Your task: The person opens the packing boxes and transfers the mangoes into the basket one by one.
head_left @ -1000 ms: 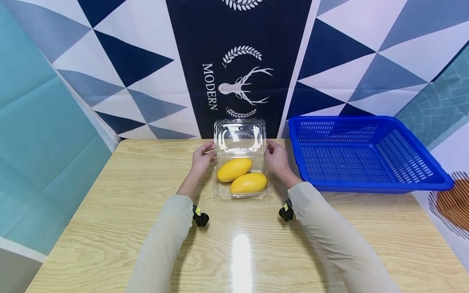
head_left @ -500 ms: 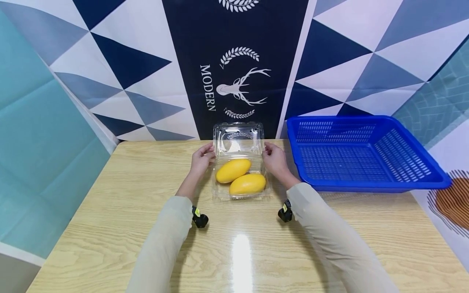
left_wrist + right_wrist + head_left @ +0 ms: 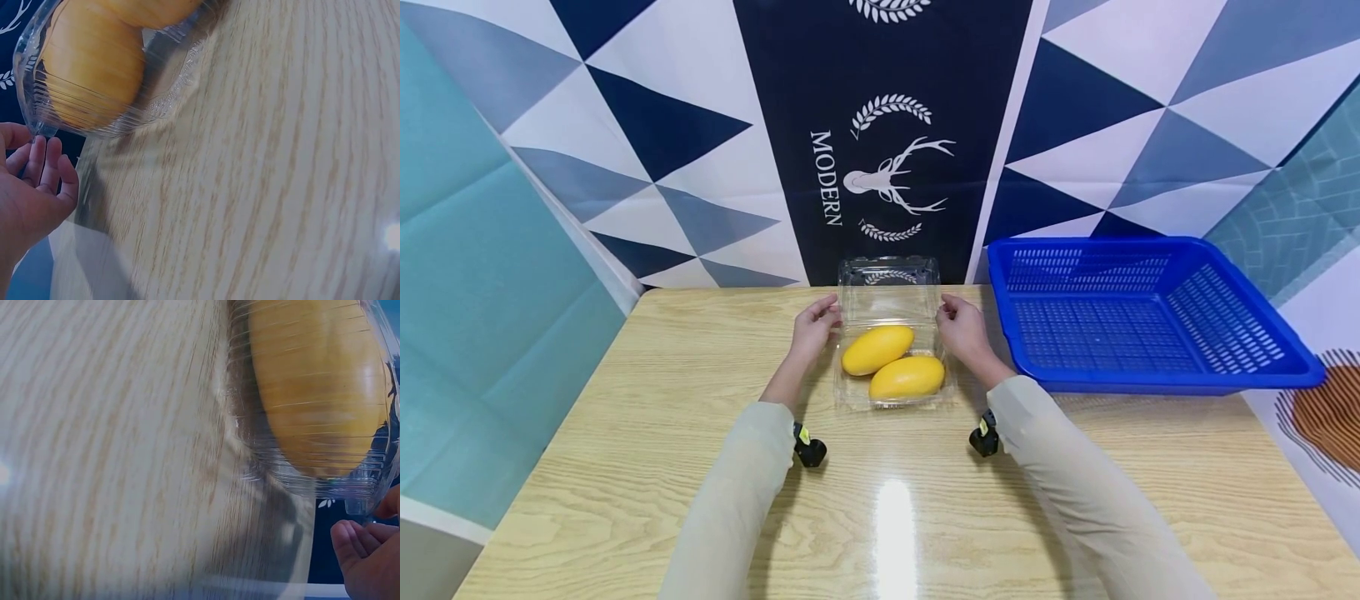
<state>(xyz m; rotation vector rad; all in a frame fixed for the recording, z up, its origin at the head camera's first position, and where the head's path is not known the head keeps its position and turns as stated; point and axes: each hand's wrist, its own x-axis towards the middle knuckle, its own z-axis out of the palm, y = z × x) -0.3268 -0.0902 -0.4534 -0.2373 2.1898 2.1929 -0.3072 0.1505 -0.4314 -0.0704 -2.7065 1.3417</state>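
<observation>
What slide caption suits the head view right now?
Left hand and right hand hold the raised lid of a clear container with two yellow fruits inside; blue basket at right.

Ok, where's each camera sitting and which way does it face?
Head: worn there, facing forward and down at yellow fruit in a clear container; left hand, right hand and sleeves show.
Left wrist: worn there, facing container and table; left hand shows.
Right wrist: worn there, facing them from its side; right hand shows.
Both wrist views share fruit, container and table.

clamshell [image 3: 889,307]: glossy plastic | fruits [image 3: 907,377]: smooth | tabletop [image 3: 640,467]: shiny wood-grain
</observation>
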